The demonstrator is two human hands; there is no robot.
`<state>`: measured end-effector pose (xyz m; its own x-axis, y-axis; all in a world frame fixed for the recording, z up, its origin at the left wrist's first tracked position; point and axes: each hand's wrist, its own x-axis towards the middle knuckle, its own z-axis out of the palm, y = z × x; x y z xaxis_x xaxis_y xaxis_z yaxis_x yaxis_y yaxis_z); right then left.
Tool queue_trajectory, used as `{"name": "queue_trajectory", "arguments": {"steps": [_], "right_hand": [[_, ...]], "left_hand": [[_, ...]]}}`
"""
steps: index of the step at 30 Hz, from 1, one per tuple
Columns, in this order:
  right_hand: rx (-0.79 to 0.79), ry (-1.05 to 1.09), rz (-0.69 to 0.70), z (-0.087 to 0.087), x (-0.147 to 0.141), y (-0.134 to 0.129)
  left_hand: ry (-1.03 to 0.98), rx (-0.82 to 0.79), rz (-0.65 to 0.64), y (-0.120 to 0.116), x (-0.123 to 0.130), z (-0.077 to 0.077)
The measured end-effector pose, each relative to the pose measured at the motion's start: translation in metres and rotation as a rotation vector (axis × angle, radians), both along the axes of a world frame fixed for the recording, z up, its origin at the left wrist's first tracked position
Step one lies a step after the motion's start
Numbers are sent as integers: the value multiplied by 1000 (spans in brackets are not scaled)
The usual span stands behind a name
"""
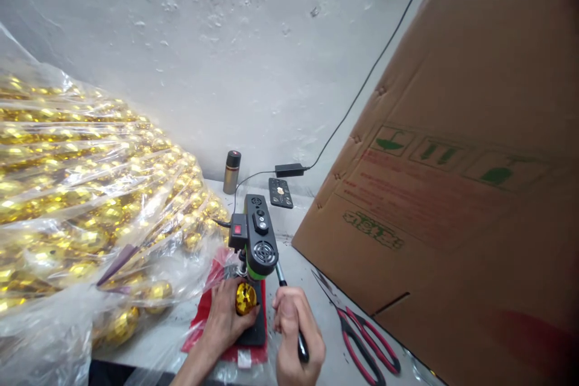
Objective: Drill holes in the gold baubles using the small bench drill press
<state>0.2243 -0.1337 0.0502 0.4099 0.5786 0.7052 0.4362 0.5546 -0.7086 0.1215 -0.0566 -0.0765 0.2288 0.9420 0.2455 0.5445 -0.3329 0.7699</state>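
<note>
My left hand (221, 316) is closed around a shiny gold faceted ball (245, 298), just below the head of a small black bench press (261, 241). The fingertips reach in toward the spindle, and the thumb lies along the ball's near side. My right hand (298, 332) grips the black-handled lever (303, 347) that comes off the press's right side. A red switch shows on the box at the machine's left. Red plastic sheeting (195, 324) lies under the black base. Where the spindle meets the ball is partly hidden by my fingers.
A clear bag (90, 193) full of gold balls fills the left. A large cardboard box (434, 181) leans in at right, with scissors (366, 341) beside it. Behind the press are a spray can (231, 172), a phone (281, 193) and a power adapter (290, 170) with its cable.
</note>
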Motion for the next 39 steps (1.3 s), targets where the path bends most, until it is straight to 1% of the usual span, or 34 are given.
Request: {"name": "queue_trajectory", "arguments": {"steps": [3, 6, 9, 14, 19, 23, 28, 31, 36, 39], "right_hand": [[12, 81, -43, -11, -8, -1], [37, 90, -64, -22, -13, 0], [49, 93, -83, -29, -14, 1], [58, 155, -149, -28, -22, 4], [75, 171, -154, -29, -25, 5], [96, 124, -162, -36, -19, 8], [190, -16, -139, -46, -6, 13], [191, -74, -132, -45, -1, 14], [197, -114, -148, -39, -1, 15], [203, -100, -144, -40, -1, 15]], "left_hand": [[-2, -6, -5, 0, -1, -3], [-8, -2, 2, -1, -1, -6], [-7, 21, 8, -1, -1, -9], [17, 44, 16, -2, -1, -11], [22, 65, 9, -2, -1, -11], [21, 79, 19, -2, -1, -11], [25, 67, 25, -1, -1, -8], [17, 51, 21, 0, -1, -6], [3, 10, 21, 1, -1, -3], [-6, 37, 22, 2, -1, -1]]}}
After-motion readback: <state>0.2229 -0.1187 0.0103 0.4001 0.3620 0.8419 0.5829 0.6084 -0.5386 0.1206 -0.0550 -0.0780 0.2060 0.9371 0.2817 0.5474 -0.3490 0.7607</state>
